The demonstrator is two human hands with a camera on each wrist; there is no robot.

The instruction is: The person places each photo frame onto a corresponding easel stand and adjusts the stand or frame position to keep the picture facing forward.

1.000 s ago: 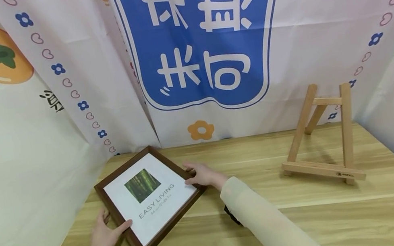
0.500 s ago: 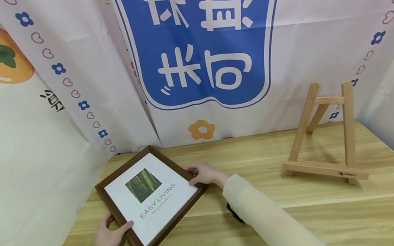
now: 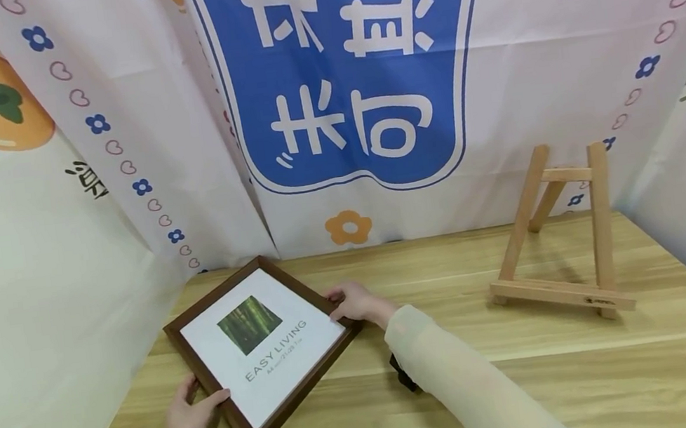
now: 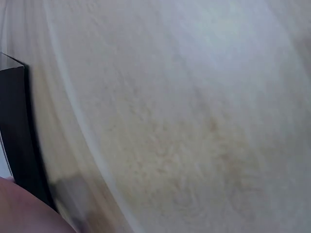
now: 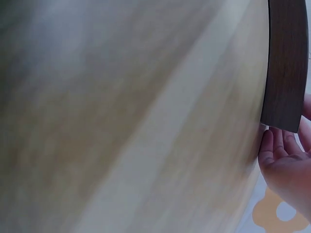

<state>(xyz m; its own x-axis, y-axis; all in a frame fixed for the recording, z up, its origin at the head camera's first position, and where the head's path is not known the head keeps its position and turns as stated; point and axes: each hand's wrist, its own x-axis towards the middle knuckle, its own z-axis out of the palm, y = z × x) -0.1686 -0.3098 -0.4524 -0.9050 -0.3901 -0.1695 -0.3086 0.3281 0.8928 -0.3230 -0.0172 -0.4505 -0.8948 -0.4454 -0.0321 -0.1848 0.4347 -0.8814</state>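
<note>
A brown picture frame with a white sheet and a green bamboo picture lies at an angle at the left of the table. My left hand grips its lower-left side, thumb on top and fingers around the outer edge. At the right corner my right hand holds the frame, its thumb over the face. In the right wrist view, several fingers of that hand curl under the frame's corner. The left wrist view catches only a dark strip of the frame and part of the left hand.
A small wooden easel stands at the right of the wood-grain table. Printed cloth hangs behind and at both sides. Under the right forearm a small black object shows, partly hidden.
The left fingers have closed in around the frame's edge, and the right hand has shifted slightly at the corner. The picture frame stays nearly in place.
</note>
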